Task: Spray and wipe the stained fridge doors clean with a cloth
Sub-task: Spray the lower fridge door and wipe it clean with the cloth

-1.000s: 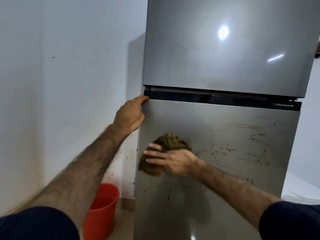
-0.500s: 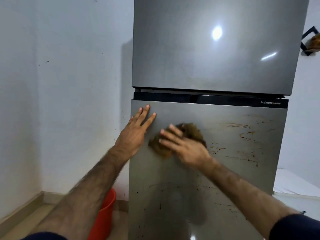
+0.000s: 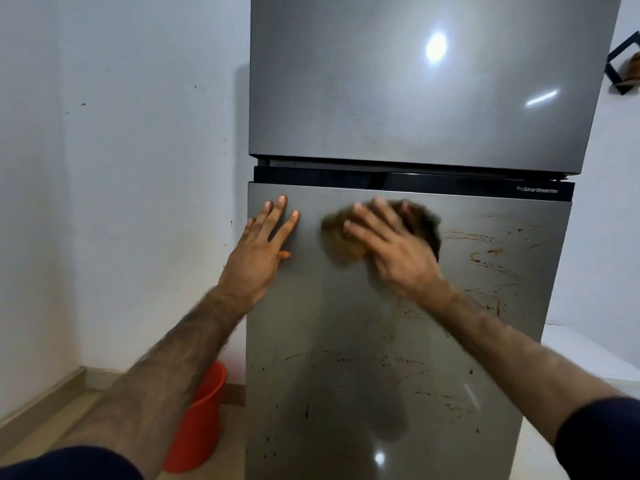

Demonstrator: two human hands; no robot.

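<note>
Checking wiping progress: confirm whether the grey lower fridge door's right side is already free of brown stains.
No: brown streaks mark the grey lower fridge door right of the brown cloth.

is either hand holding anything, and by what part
Right hand presses the cloth flat on the lower door, fingers across its middle. Left hand holds nothing.

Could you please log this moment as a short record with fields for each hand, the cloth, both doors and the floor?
left hand: flat, fingers spread, on the lower door's upper left corner
right hand: presses the cloth on the door, blurred
cloth: brown, bunched, under the fingers
lower door: brown streaks and specks, densest at right
upper door: no dark stains visible, light glare
bucket: red, on the floor left of the fridge
</note>
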